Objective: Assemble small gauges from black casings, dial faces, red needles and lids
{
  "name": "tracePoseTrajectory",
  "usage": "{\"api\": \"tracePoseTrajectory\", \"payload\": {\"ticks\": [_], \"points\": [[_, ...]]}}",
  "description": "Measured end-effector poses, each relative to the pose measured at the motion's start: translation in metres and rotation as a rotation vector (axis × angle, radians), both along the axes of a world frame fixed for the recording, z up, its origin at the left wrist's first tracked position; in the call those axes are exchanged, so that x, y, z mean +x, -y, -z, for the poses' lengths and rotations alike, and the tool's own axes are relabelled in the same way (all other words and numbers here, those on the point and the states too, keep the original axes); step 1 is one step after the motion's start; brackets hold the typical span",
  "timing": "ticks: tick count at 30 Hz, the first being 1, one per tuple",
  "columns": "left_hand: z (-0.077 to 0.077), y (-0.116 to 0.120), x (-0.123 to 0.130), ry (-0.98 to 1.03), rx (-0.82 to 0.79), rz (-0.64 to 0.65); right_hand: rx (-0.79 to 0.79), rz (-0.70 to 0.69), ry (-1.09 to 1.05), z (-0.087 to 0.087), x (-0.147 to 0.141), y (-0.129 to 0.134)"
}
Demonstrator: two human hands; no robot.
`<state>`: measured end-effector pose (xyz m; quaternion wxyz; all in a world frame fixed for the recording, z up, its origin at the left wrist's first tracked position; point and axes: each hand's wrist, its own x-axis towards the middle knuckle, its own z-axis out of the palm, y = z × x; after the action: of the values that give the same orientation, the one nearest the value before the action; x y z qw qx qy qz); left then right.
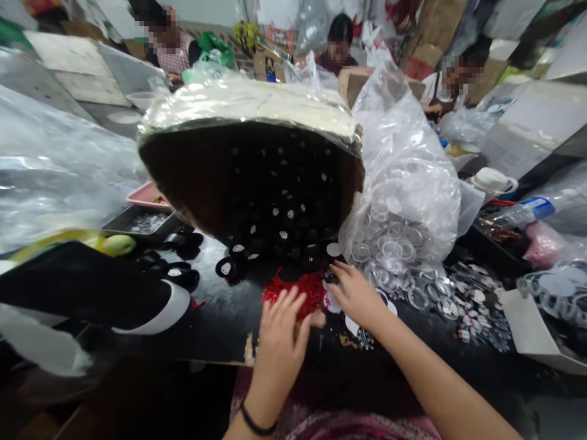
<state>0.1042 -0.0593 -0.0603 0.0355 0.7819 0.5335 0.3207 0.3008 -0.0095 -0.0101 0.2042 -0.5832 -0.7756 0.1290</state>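
My left hand reaches over a heap of small red pieces, fingers spread and palm down, with nothing in its grasp. A dark hair tie circles that wrist. Just right of the heap, my right hand has its thumb and fingertips around a small black part, which is blurred. White discs lie partly under the right hand and wrist. Behind both hands, a large carton lies on its side, its mouth facing me. Black round parts with white faces fill its dark inside and spill out at the front.
A clear plastic bag spills transparent rings at right. Beyond lie small printed pieces and a white box. Black round parts and a grey tray are at left. Several people sit across the table.
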Motion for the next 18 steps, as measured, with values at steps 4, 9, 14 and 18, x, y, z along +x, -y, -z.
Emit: {"api": "tracePoseTrajectory", "payload": {"ticks": [4, 9, 14, 18], "points": [[0.019, -0.017, -0.043, -0.026, -0.052, -0.125, 0.013, 0.014, 0.105, 0.0, -0.028, -0.026], [0.025, -0.03, -0.035, 0.005, -0.063, -0.069, 0.075, 0.056, 0.104, -0.026, -0.037, -0.061], [0.022, -0.023, -0.035, 0.131, -0.102, -0.059, 0.189, 0.216, 0.011, -0.052, -0.046, -0.177], [0.007, -0.035, -0.068, 0.319, -0.042, -0.183, 0.279, 0.174, -0.04, -0.069, -0.044, -0.236]]}}
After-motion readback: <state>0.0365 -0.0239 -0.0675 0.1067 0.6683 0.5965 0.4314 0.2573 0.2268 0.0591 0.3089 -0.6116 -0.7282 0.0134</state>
